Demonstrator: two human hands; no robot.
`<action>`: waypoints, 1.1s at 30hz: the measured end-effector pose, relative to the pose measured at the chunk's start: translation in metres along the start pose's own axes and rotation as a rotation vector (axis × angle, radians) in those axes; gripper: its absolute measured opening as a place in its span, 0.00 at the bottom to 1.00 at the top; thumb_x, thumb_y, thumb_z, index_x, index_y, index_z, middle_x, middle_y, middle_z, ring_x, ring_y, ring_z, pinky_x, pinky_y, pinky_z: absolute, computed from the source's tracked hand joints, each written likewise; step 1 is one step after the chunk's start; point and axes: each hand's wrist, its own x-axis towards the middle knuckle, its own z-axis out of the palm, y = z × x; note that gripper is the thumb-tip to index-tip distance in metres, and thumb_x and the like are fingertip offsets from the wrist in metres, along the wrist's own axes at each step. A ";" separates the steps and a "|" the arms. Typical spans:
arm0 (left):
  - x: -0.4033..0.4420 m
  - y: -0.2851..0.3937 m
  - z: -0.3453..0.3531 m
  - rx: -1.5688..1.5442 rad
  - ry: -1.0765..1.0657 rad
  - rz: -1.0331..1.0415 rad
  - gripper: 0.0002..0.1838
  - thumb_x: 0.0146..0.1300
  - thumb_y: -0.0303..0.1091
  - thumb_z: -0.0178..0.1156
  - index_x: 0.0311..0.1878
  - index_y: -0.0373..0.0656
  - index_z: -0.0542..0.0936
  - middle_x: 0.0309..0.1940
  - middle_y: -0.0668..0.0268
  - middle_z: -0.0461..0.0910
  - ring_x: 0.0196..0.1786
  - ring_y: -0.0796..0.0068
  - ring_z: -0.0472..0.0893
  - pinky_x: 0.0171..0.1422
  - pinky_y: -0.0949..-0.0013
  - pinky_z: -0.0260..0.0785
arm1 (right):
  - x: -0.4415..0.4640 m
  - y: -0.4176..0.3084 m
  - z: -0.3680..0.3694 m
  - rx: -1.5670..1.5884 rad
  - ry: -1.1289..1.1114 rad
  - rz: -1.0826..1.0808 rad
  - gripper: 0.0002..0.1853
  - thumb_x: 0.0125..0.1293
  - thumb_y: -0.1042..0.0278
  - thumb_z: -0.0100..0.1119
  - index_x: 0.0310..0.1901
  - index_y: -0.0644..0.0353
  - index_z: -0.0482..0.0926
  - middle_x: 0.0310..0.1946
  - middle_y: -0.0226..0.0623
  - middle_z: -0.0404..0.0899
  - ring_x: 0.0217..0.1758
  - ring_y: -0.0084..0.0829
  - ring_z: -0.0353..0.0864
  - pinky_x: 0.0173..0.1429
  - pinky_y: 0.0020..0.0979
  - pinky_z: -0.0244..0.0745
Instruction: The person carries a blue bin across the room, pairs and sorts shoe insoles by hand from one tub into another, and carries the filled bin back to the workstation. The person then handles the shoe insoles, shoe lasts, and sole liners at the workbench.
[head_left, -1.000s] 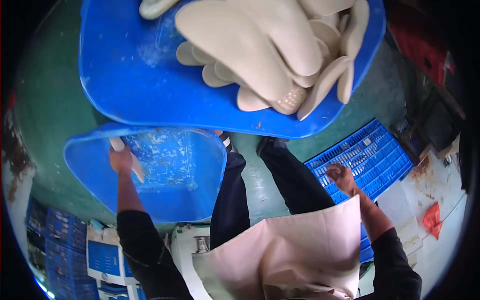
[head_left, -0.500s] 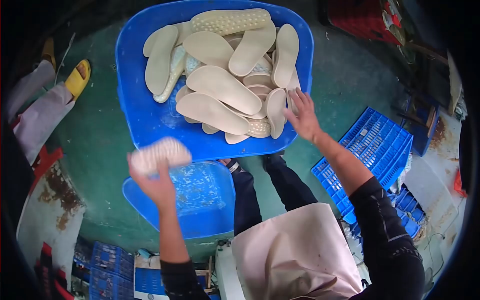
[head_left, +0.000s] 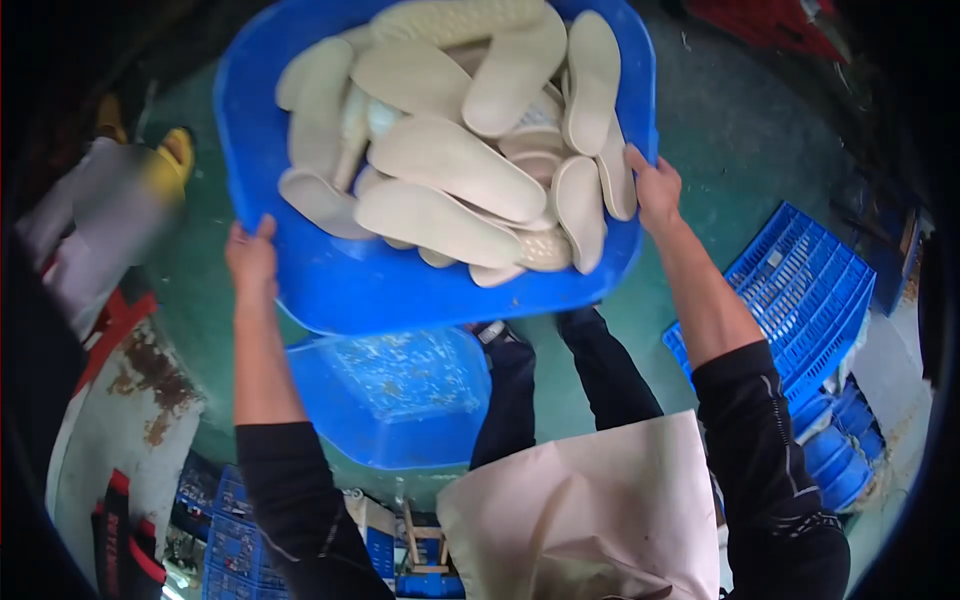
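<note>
A blue plastic tub [head_left: 400, 305] holds a heap of cream shoe insoles [head_left: 455, 165], some lying smooth side up and others with a bumpy side showing. My left hand [head_left: 252, 258] is closed on the tub's left rim near the front corner. On the opposite side, my right hand [head_left: 657, 188] grips the right rim, its thumb by the edge and its other fingers partly hidden. One insole [head_left: 325, 203] lies at the left of the heap, close to my left hand.
A second blue tub [head_left: 400, 420] stands below, left of my legs. Blue crates [head_left: 800, 285] are stacked at the right, with another blue crate [head_left: 235, 540] at lower left. Another person's leg and yellow slipper [head_left: 178, 152] show at the left.
My left hand has let go of an insole, which now lies at the tub's left, and has taken the left rim. My right hand has moved from the insoles to the right rim.
</note>
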 end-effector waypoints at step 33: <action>-0.509 0.241 -0.141 -0.298 -0.220 0.302 0.21 0.67 0.18 0.57 0.64 0.31 0.75 0.49 0.57 0.85 0.47 0.72 0.83 0.54 0.68 0.76 | -0.411 -0.283 -0.503 0.015 0.184 -0.337 0.18 0.63 0.60 0.67 0.45 0.69 0.84 0.34 0.33 0.85 0.36 0.24 0.81 0.42 0.31 0.76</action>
